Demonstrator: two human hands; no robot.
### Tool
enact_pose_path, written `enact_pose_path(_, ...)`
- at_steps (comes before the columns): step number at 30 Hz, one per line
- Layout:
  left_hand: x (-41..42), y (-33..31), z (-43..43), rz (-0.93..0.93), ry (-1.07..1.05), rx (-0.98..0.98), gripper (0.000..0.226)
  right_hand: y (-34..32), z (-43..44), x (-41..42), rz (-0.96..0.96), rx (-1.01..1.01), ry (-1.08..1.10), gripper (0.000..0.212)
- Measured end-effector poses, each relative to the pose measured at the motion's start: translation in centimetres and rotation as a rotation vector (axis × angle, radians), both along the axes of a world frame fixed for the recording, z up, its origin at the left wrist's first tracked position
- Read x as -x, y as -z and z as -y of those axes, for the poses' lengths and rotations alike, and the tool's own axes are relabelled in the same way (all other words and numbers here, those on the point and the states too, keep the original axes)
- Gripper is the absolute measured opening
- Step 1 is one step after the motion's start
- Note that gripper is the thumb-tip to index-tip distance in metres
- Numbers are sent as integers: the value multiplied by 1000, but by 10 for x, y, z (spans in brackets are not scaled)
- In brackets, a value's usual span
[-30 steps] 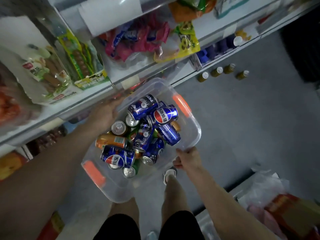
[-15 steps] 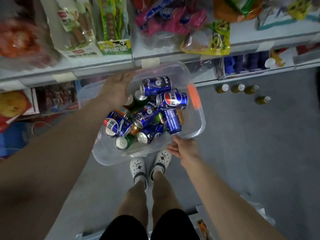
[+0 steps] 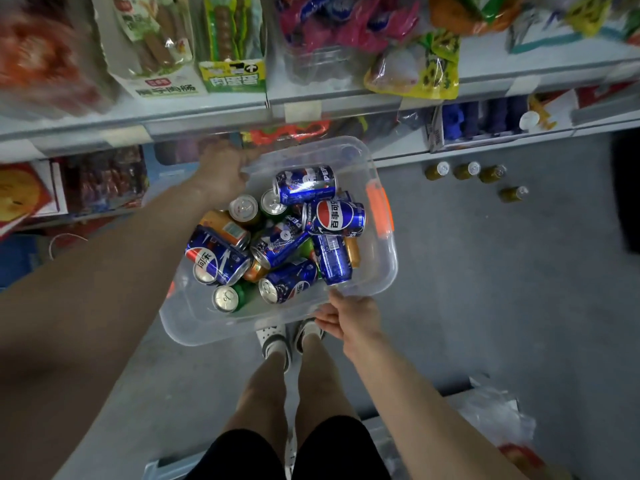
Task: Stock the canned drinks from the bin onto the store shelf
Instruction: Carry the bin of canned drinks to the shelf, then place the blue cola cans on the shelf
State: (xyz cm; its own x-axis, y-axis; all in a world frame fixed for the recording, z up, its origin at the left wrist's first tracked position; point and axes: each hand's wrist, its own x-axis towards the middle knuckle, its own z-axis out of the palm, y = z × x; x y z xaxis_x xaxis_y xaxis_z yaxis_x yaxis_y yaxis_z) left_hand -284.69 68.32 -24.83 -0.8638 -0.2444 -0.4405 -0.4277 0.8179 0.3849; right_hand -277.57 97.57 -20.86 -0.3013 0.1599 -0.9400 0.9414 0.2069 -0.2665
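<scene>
Gripping the can bin at the shelf

Fingers of the left hand (image 3: 221,174) curl round the far rim of the clear plastic bin (image 3: 386,268). The right hand (image 3: 349,315) pinches its near rim. Pepsi cans (image 3: 337,218) lie jumbled inside, just before the snack shelf (image 3: 207,114).

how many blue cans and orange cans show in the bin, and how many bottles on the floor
Blue cans: 6
Orange cans: 3
Bottles on the floor: 4
Total: 13
This covers only the cans that show in the bin; more may be buried.
</scene>
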Motion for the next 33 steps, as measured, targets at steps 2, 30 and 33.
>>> enact_pose_path(2, -4, 3, -3, -21, -30, -49, 58, 2, -4, -3, 3, 12, 13, 15)
enact_pose_path(30, -77, 38, -124, 272, -12, 52, 84, 59, 20, 122, -929, -461, -1803, 85)
enact_pose_path(33, -81, 24, -122, 264, -125, -53, 71, 55, 24, 117, -816, -426, -1699, 83)
